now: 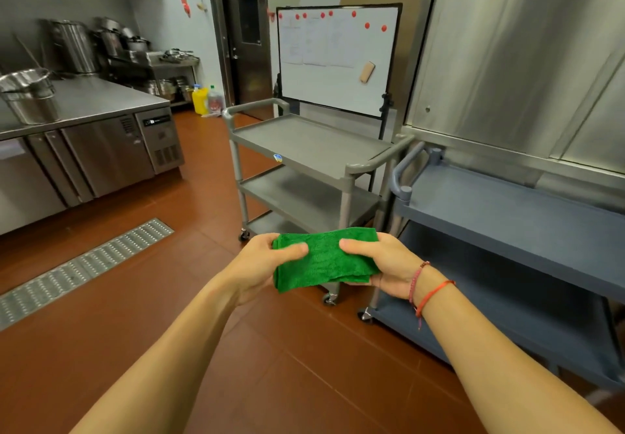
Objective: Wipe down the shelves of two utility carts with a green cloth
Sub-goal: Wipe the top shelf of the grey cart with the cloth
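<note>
A folded green cloth (324, 259) is held in mid-air in front of me, above the red floor. My left hand (262, 264) grips its left side, thumb on top. My right hand (382, 266) grips its right side the same way. Straight ahead stands a grey three-shelf utility cart (304, 143) on castors, its shelves bare. To its right, against the steel wall, stands a blue-grey utility cart (507, 210) with a bare top shelf and a lower shelf.
A whiteboard (338, 58) on a stand is behind the grey cart. A steel counter (84, 102) with pots runs along the left. A metal floor drain grate (84, 264) crosses the tiled floor at left. A dark door (247, 38) is at the back.
</note>
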`<move>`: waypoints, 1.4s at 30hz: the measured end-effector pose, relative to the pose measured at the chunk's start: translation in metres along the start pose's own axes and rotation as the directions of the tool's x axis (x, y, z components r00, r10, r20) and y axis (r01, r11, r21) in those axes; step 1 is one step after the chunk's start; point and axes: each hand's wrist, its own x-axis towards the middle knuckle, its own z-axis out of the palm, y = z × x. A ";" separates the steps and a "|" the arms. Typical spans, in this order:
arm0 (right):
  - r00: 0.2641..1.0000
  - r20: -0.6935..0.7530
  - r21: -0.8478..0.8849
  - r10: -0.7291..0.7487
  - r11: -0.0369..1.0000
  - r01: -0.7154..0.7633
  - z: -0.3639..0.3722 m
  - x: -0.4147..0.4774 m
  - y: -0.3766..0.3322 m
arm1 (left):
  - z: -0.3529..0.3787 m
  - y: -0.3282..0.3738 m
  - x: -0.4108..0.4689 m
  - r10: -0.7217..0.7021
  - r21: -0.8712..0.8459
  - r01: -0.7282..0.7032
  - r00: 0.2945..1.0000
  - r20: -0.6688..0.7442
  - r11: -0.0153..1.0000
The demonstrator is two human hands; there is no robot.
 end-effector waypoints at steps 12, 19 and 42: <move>0.998 -0.023 0.265 0.058 0.963 -0.050 0.093 0.209 -0.013 | -0.179 0.023 0.130 0.023 -0.212 -0.036 0.998 -0.061 0.977; 0.997 -0.005 0.661 -0.074 0.748 0.059 0.160 0.319 -0.037 | -0.245 0.088 0.218 0.101 -0.354 -0.091 0.995 0.010 0.931; 0.991 -0.134 0.784 -0.023 0.609 0.120 0.107 0.742 -0.141 | -0.380 0.138 0.631 -0.060 -0.078 0.053 0.994 -0.089 0.996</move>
